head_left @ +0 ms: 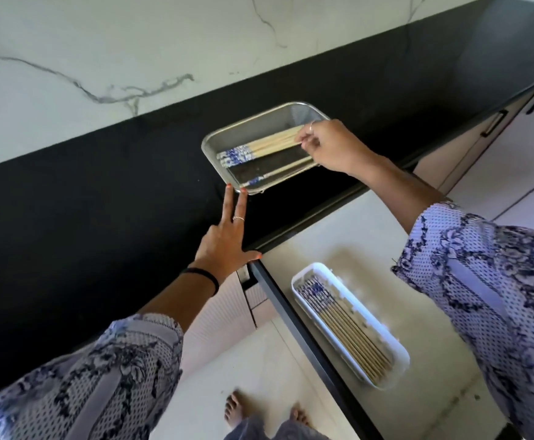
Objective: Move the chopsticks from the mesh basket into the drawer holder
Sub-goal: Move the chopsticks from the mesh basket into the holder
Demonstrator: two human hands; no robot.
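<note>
A steel mesh basket (211,147) sits on the black counter. Inside it lie wooden chopsticks (269,144) with blue-and-white patterned ends, most in a bunch and one pair apart near the front rim. My right hand (329,146) is over the basket's right end, its fingers pinched on the plain tips of the bunch. My left hand (227,236) rests flat on the counter, two fingertips touching the basket's front-left corner. Down in the open drawer lies a white oblong holder (396,350) with several chopsticks (345,325) in it.
The black counter (100,198) runs diagonally under a marble wall (100,58). The open drawer (338,236) has a pale floor and a dark front rail (294,319). Cabinet fronts with black handles (494,122) are at the right. Bare feet (237,408) stand on the floor below.
</note>
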